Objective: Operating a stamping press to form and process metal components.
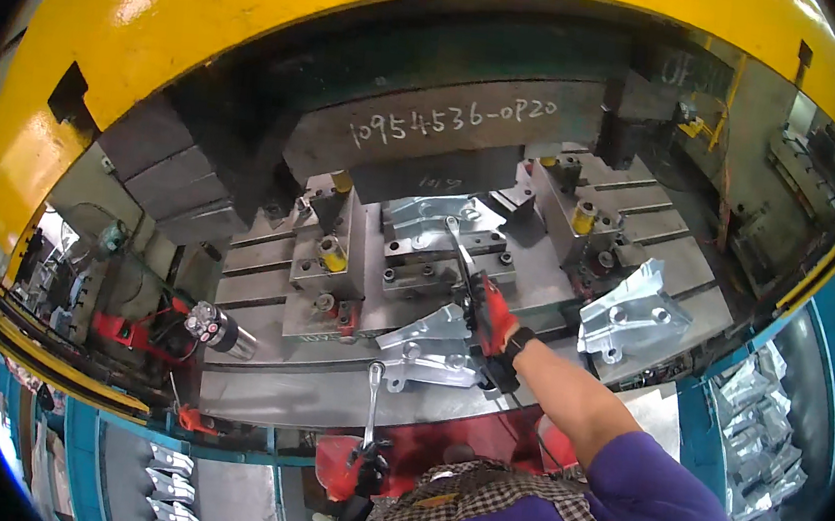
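My right hand [497, 318], in a red and black glove, reaches into the press. It is closed round a long metal hand tool [461, 250] with a rounded tip. That tip is at the front edge of a shiny stamped sheet-metal part [432, 212] in the die. Low in front of me, my gloved left hand [357, 473] grips a similar metal hand tool [372, 402], its round tip beside a second stamped part [429, 350] on the near plate. I cannot tell whether either tip touches metal. A third stamped part [634, 311] lies on the right of the bed.
The yellow press frame [290, 17] and dark upper die [441, 122] hang over the work. Yellow-topped posts [333, 255] flank the lower die. A metal cylinder [222, 330] stands left. Stamped parts fill a bin [757, 444] at right; several more lie on a conveyor [234, 494] at lower left.
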